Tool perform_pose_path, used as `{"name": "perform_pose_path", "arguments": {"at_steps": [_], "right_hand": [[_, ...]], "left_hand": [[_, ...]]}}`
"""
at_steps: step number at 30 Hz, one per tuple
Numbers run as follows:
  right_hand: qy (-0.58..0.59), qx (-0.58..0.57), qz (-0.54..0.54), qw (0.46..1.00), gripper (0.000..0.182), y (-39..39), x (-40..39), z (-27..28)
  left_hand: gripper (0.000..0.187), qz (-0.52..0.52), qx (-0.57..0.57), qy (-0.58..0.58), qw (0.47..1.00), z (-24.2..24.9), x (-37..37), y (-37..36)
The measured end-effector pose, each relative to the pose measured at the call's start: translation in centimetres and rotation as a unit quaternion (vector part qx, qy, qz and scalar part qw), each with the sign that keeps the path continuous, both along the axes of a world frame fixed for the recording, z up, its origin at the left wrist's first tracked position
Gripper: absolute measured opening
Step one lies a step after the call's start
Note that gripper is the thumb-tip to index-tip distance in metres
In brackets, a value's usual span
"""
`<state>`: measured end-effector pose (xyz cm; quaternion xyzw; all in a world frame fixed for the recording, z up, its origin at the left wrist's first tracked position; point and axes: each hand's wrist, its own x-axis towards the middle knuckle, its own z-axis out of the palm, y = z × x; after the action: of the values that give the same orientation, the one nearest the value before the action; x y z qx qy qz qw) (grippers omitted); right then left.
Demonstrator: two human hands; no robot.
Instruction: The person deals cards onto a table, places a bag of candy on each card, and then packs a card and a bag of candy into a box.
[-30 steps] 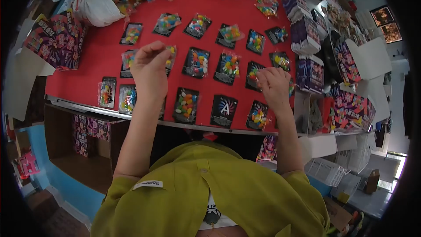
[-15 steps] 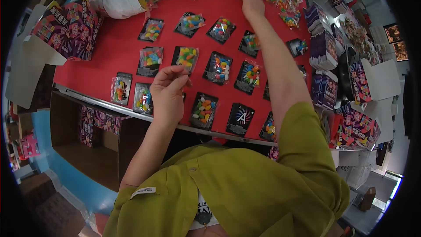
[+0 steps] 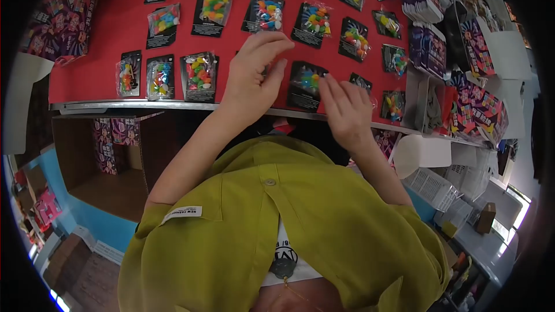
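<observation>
While the right hand (image 3: 350, 107) holds its fingers close together over a blurred colourful packet (image 3: 309, 80) on a black card (image 3: 303, 97), mid-frame, I can't tell whether it grips! Left hand (image 3: 254, 78) alongside, thumb and forefinger parted. Clear sweet packets (image 3: 216, 8) line the red tabletop (image 3: 115, 26), and lower left, a cardboard box (image 3: 72, 159) holds printed purple boxes (image 3: 106, 149).

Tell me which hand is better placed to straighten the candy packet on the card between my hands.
Probably your right hand: its fingertips are by the candy packet, while your left hand is past the opposite edge of the card.
</observation>
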<state>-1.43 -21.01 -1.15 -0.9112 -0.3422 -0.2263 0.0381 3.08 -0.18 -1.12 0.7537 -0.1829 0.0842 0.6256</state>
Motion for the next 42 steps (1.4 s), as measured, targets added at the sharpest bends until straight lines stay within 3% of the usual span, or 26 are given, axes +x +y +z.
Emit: {"name": "perform_pose_path", "arguments": {"at_steps": [2, 4, 6, 10, 12, 15, 17, 19, 20, 22, 26, 28, 32, 34, 38, 40, 42], "right_hand": [[0.057, -0.029, -0.005, 0.998, 0.037, 0.6, -1.5, -1.0], [0.064, -0.029, -0.018, 0.997, 0.036, 0.6, -2.2, -1.4], [0.164, 0.022, -0.044, 0.985, 0.039, 0.6, -2.7, -0.2], [0.169, 0.051, -0.044, 0.983, 0.041, -1.5, -2.1, 0.0], [0.133, 0.152, -0.042, 0.978, 0.037, -3.2, -0.9, 0.7], [-0.009, 0.236, -0.2, 0.951, 0.029, -9.8, 3.0, 2.3], [-0.114, 0.08, -0.373, 0.917, 0.038, -16.4, 6.9, 1.6], [-0.023, 0.04, -0.516, 0.855, 0.058, -20.5, 9.4, 1.1], [-0.027, 0.04, -0.517, 0.854, 0.058, -22.1, 10.7, 0.6], [0.113, 0.017, -0.638, 0.762, 0.081, -23.8, 12.6, 0.0], [0.143, 0.051, -0.644, 0.75, 0.091, -24.2, 13.2, 0.7], [0.209, 0.09, -0.647, 0.728, 0.093, -24.1, 13.0, 1.6], [0.152, 0.082, -0.637, 0.751, 0.089, -24.7, 12.5, 1.0], [0.103, 0.102, -0.61, 0.779, 0.088, -25.1, 12.2, 0.8], [0.123, 0.066, -0.615, 0.776, 0.084, -24.9, 11.9, 0.7], [0.185, 0.071, -0.623, 0.756, 0.082, -25.4, 12.2, 0.7], [0.123, 0.03, -0.621, 0.774, 0.078, -25.4, 12.1, 0.5]], "left_hand": [[0.021, -0.015, 0.064, -0.013, 0.998, -0.3, -0.8, -1.1], [0.026, -0.076, 0.199, -0.099, 0.972, -1.1, -1.0, -1.5], [0.027, -0.101, 0.228, -0.108, 0.962, -1.3, -1.7, -1.8], [0.022, -0.147, 0.295, -0.146, 0.933, -2.1, -2.2, -2.6], [0.021, -0.155, 0.292, -0.154, 0.931, -1.9, -2.2, -2.7], [0.02, -0.158, 0.302, -0.142, 0.929, -1.8, -2.2, -2.9], [0.019, -0.16, 0.302, -0.143, 0.929, -1.8, -2.2, -2.9], [0.018, -0.152, 0.307, -0.149, 0.928, -1.8, -2.3, -3.0], [0.018, -0.152, 0.305, -0.153, 0.928, -1.7, -2.3, -3.0], [0.018, -0.153, 0.316, -0.137, 0.926, -1.6, -2.4, -2.9], [0.016, -0.144, 0.309, -0.131, 0.931, -1.9, -2.5, -2.8], [0.024, -0.16, 0.326, -0.142, 0.921, -2.0, -2.4, -2.6], [0.039, -0.148, 0.336, -0.148, 0.918, 0.0, -2.3, -3.0], [0.051, -0.118, 0.272, -0.165, 0.941, 1.2, -2.2, -3.4], [0.05, -0.143, 0.151, -0.119, 0.971, 1.8, -1.3, -4.7], [0.045, -0.153, 0.084, -0.038, 0.984, 1.6, -1.0, -5.1], [0.045, -0.153, 0.087, -0.053, 0.983, 1.3, -1.1, -5.2]]}}
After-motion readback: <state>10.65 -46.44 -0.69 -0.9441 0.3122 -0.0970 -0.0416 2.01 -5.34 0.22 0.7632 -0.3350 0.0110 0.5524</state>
